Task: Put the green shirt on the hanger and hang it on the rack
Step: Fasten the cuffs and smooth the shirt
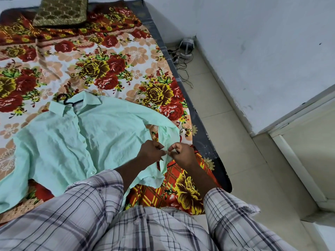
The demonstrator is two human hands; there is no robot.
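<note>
One green shirt (59, 140) is spread flat, front up, on the flowered bed sheet (116, 57), in the left and middle part of the view, and a row of buttons is seen down its front. At the collar a black hanger (63, 100) is placed inside the neck, so that only the hook and a short piece of the bar are seen; the hook lies on the sheet. More to the right, one sleeve of the shirt is bent back towards the person, and its cuff (165, 157) is held between the two hands. The left hand (151, 151) is reached forward out of a checked sleeve (87, 201), with the fingers curled and pinched on the cuff edge. The right hand (184, 154) is brought against it, knuckles up, thumb and forefinger pinched on the same cloth; the fingertips of both hands are almost touching. Further right, on the tiled floor (241, 160) beside the bed, a white device with tangled cables (186, 48) is seen near the wall.
</note>
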